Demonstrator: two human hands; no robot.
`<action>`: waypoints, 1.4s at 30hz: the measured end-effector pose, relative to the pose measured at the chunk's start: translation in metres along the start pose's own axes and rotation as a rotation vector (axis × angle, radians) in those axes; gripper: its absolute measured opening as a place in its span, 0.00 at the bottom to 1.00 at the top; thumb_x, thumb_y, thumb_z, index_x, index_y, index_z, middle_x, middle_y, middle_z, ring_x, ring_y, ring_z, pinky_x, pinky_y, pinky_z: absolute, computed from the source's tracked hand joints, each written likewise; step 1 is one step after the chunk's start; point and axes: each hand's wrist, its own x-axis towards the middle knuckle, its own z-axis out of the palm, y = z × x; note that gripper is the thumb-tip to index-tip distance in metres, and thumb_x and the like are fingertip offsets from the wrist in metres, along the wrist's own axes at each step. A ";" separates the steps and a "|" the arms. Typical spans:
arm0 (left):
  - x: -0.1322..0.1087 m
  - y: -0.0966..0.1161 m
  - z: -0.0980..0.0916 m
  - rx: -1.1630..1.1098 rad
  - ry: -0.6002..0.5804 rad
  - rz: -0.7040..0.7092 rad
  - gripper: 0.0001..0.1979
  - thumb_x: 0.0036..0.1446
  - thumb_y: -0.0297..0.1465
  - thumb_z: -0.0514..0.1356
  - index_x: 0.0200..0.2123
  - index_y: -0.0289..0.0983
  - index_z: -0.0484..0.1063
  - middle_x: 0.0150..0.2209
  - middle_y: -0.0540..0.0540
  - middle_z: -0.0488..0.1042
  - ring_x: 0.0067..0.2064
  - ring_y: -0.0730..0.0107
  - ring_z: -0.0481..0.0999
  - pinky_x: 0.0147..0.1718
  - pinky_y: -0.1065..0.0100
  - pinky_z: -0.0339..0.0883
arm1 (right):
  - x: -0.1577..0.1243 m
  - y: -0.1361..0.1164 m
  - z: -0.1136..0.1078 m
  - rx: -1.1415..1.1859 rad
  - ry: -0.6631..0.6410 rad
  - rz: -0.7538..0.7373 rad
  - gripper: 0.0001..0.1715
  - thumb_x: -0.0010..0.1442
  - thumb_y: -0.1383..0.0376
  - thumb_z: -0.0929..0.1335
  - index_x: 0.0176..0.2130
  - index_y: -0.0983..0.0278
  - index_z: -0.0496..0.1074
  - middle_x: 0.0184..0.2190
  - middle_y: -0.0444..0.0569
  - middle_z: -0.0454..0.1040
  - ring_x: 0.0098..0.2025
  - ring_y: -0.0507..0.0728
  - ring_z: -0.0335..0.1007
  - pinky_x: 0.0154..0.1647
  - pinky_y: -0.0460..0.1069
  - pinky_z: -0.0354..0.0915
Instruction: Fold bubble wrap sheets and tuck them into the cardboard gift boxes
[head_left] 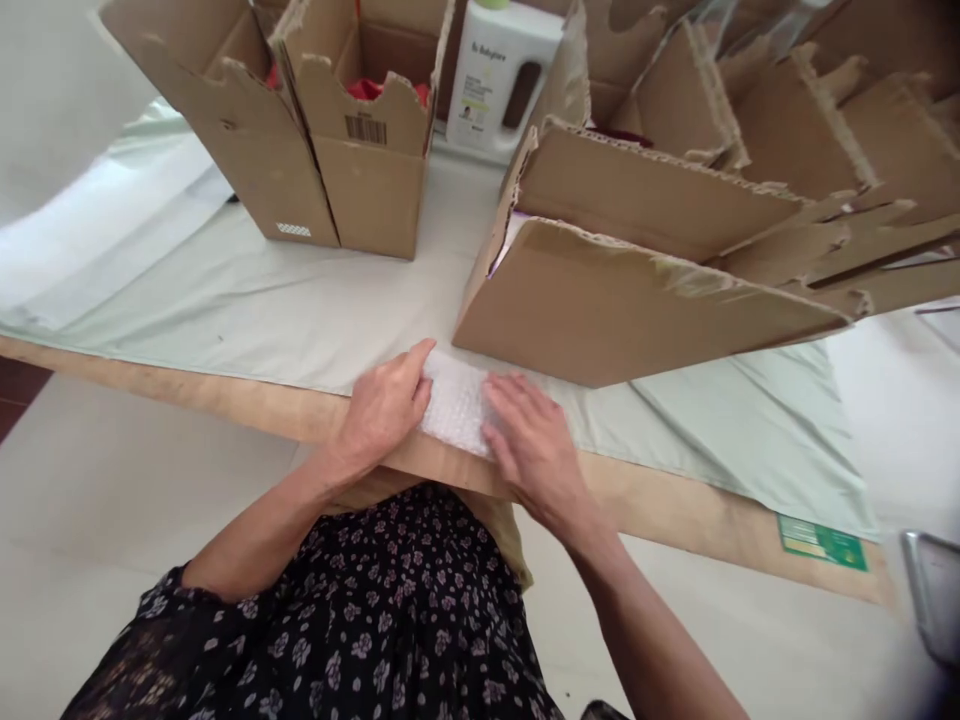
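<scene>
- Head view, left: two tall, narrow cartons (375, 205) of brown cardboard stand side by side, back from the front edge of your bench (225, 396); their tops are cut in rough curves, and something red (367, 90) shows inside.
- Your left hand (386, 400) lies at the bench's front edge, fingers pressed together along the bubble wrap's left end; you may be pinching it, but I cannot tell.
- The bubble wrap (454, 405) lies flat between your hands at the middle of the front edge, on the wrinkled, pale green cloth (277, 310). It is translucent, pebbly and roughly rectangular. It looks folded or laid flat already; no tape shows, so I judge it unsecured. Whether it encloses anything, and what else is left, I cannot tell.
- Behind it stands a smooth white bottle (480, 75) with a moulded handle.
- Your right hand (529, 430), slightly blurred, rests on the wrap's right end, fingers a little spread, not clenched.
- Farther right, a wide, ragged-rimmed carton (637, 310) sits just behind that hand; a green label (821, 542) marks the bench's front right corner.
</scene>
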 end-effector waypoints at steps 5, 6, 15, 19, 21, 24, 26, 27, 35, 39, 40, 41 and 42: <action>0.000 0.004 -0.008 0.168 -0.013 0.013 0.22 0.63 0.28 0.59 0.60 0.37 0.72 0.46 0.40 0.79 0.44 0.56 0.80 0.42 0.62 0.73 | -0.011 0.012 0.021 -0.104 -0.123 -0.021 0.27 0.73 0.59 0.61 0.67 0.59 0.68 0.71 0.53 0.64 0.75 0.67 0.55 0.72 0.68 0.56; 0.000 0.002 -0.011 0.181 0.019 0.013 0.22 0.63 0.31 0.61 0.60 0.37 0.73 0.46 0.39 0.78 0.45 0.55 0.79 0.42 0.61 0.73 | -0.014 0.014 0.016 -0.087 -0.078 -0.007 0.26 0.73 0.58 0.61 0.66 0.58 0.69 0.71 0.53 0.64 0.74 0.67 0.56 0.72 0.68 0.56; 0.005 -0.007 -0.007 0.152 0.083 0.005 0.05 0.56 0.34 0.65 0.32 0.38 0.75 0.37 0.42 0.74 0.44 0.54 0.74 0.47 0.55 0.73 | -0.025 0.040 0.000 -0.208 0.184 0.291 0.25 0.65 0.46 0.68 0.48 0.62 0.75 0.61 0.62 0.73 0.64 0.75 0.64 0.60 0.70 0.62; -0.007 0.002 -0.006 -0.028 0.126 -0.003 0.04 0.57 0.31 0.61 0.30 0.40 0.69 0.36 0.45 0.74 0.39 0.62 0.74 0.44 0.59 0.71 | -0.030 0.026 0.009 0.028 0.267 0.314 0.13 0.65 0.53 0.68 0.41 0.60 0.71 0.53 0.57 0.78 0.55 0.68 0.72 0.57 0.65 0.64; -0.018 0.004 -0.006 -0.163 0.135 -0.060 0.05 0.58 0.32 0.62 0.32 0.40 0.69 0.32 0.49 0.73 0.34 0.67 0.72 0.38 0.64 0.69 | -0.036 0.018 0.006 0.176 0.282 0.402 0.13 0.64 0.53 0.69 0.42 0.59 0.70 0.44 0.53 0.80 0.44 0.63 0.75 0.50 0.61 0.68; -0.032 0.005 -0.007 -0.387 0.120 -0.129 0.13 0.60 0.34 0.64 0.47 0.38 0.72 0.29 0.53 0.71 0.31 0.71 0.72 0.34 0.68 0.66 | -0.044 0.012 -0.002 0.463 0.218 0.500 0.22 0.63 0.53 0.71 0.53 0.59 0.68 0.33 0.45 0.77 0.32 0.57 0.72 0.36 0.54 0.69; -0.039 0.008 -0.010 -0.526 0.117 -0.133 0.27 0.62 0.34 0.64 0.62 0.39 0.66 0.29 0.56 0.70 0.30 0.73 0.72 0.33 0.70 0.66 | -0.048 0.010 -0.011 0.681 0.169 0.506 0.32 0.63 0.53 0.72 0.61 0.58 0.63 0.34 0.44 0.78 0.32 0.56 0.74 0.34 0.52 0.71; -0.041 0.011 -0.014 -0.592 0.106 -0.123 0.31 0.63 0.34 0.65 0.67 0.40 0.61 0.28 0.56 0.69 0.29 0.74 0.71 0.32 0.71 0.65 | -0.049 0.008 -0.018 0.765 0.163 0.494 0.35 0.63 0.53 0.72 0.64 0.58 0.61 0.36 0.45 0.79 0.33 0.56 0.76 0.34 0.52 0.72; 0.009 0.083 -0.098 -0.534 0.412 0.516 0.14 0.64 0.31 0.67 0.51 0.45 0.75 0.41 0.54 0.78 0.34 0.76 0.77 0.32 0.72 0.73 | 0.006 -0.017 -0.140 0.311 0.623 0.089 0.27 0.60 0.59 0.77 0.58 0.57 0.75 0.42 0.47 0.81 0.31 0.50 0.72 0.29 0.47 0.69; 0.079 0.118 -0.120 -0.135 0.653 0.829 0.07 0.69 0.30 0.59 0.44 0.45 0.77 0.42 0.53 0.79 0.42 0.72 0.78 0.46 0.67 0.74 | 0.077 -0.003 -0.200 -0.054 0.866 -0.274 0.21 0.57 0.62 0.75 0.52 0.57 0.77 0.49 0.47 0.78 0.32 0.51 0.66 0.29 0.50 0.63; 0.096 0.123 -0.120 -0.043 0.565 0.784 0.09 0.68 0.28 0.58 0.43 0.45 0.78 0.42 0.50 0.79 0.42 0.69 0.78 0.47 0.65 0.73 | 0.091 0.005 -0.209 -0.113 0.793 -0.227 0.19 0.56 0.64 0.75 0.49 0.58 0.78 0.46 0.46 0.79 0.31 0.51 0.64 0.29 0.50 0.62; 0.110 0.127 -0.119 0.028 0.453 0.724 0.10 0.66 0.27 0.57 0.41 0.43 0.79 0.40 0.48 0.80 0.41 0.66 0.78 0.46 0.63 0.72 | 0.103 0.012 -0.215 -0.159 0.671 -0.160 0.15 0.56 0.65 0.75 0.45 0.59 0.79 0.42 0.46 0.79 0.30 0.51 0.63 0.30 0.49 0.61; 0.122 0.129 -0.117 0.092 0.319 0.662 0.11 0.62 0.25 0.57 0.39 0.42 0.80 0.37 0.47 0.80 0.39 0.64 0.78 0.44 0.62 0.72 | 0.113 0.019 -0.219 -0.201 0.496 -0.071 0.12 0.56 0.66 0.74 0.43 0.60 0.80 0.37 0.45 0.79 0.29 0.50 0.62 0.30 0.49 0.61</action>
